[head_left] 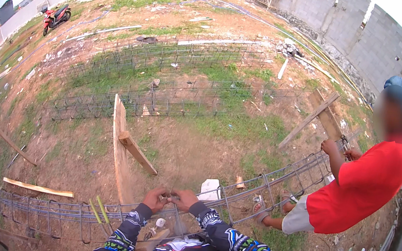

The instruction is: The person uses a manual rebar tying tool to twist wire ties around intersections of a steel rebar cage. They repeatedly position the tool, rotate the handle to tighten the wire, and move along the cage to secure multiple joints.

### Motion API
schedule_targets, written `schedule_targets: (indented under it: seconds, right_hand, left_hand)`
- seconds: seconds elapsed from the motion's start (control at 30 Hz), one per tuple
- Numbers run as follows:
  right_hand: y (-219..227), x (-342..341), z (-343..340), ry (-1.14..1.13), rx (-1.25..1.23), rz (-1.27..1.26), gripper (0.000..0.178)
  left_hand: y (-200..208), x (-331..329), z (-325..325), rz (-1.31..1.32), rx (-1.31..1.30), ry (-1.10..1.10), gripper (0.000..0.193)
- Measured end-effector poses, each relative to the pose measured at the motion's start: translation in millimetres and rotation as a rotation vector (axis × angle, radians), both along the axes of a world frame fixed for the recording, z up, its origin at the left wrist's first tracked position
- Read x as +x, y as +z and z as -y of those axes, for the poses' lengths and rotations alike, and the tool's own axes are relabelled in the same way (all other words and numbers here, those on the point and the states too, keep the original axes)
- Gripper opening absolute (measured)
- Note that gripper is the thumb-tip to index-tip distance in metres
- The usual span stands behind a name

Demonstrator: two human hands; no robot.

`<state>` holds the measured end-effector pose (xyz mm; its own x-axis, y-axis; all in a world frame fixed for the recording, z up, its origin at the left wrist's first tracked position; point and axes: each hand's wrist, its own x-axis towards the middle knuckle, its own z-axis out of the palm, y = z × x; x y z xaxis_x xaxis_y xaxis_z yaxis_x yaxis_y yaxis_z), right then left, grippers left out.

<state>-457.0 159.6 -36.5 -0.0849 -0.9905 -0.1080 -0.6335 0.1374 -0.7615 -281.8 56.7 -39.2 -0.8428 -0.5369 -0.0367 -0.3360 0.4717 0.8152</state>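
Note:
A long rebar cage [248, 191] of steel bars and square stirrups runs across in front of me, raised on wooden supports. My left hand [155, 198] and my right hand [184, 199] meet over its middle, fingertips bent inward and close together at a stirrup. What they pinch is too small to make out. A wooden plank [121, 147] with a short crosspiece [138, 152] stands just beyond my left hand. Farther right, a co-worker in a red shirt [373, 184] has both hands at the cage's far end, beside another crossed wooden support [312, 119].
More rebar cages [162, 103] lie on the grass ahead. A white block [210, 190] sits beyond the cage, and a loose board [38, 188] is at the left. A red motorbike [56, 18] stands far left. A grey block wall [331, 30] bounds the right side.

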Motion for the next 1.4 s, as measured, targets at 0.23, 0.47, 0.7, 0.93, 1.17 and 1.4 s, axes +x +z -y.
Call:
schedule_targets:
  seconds: [0.23,0.47,0.7,0.93,1.17,1.4]
  right_hand:
    - [-2,3,2,-0.076,0.013,-0.045,0.037]
    - [-3,12,-1,-0.188,-0.051,-0.04,0.032]
    - [-12,10,-1,-0.218,0.03,0.006,0.033]
    - [-11,9,0,-0.251,0.057,0.171,0.036]
    - [-1,7,-13,-0.107,-0.132,-0.114,0.04]
    - [-12,10,-21,-0.203,-0.234,-0.002,0.041]
  left_hand:
    - [1,-2,1,0.084,0.199,-0.036,0.032]
    - [-7,-4,4,0.004,0.238,-0.088,0.031]
    - [4,-3,-1,-0.147,0.287,-0.059,0.029]
    - [-5,-2,-5,-0.178,0.168,-0.005,0.028]
    - [-12,-1,-6,-0.09,0.063,0.007,0.027]
    - [3,-8,-14,-0.132,0.144,0.033,0.042]
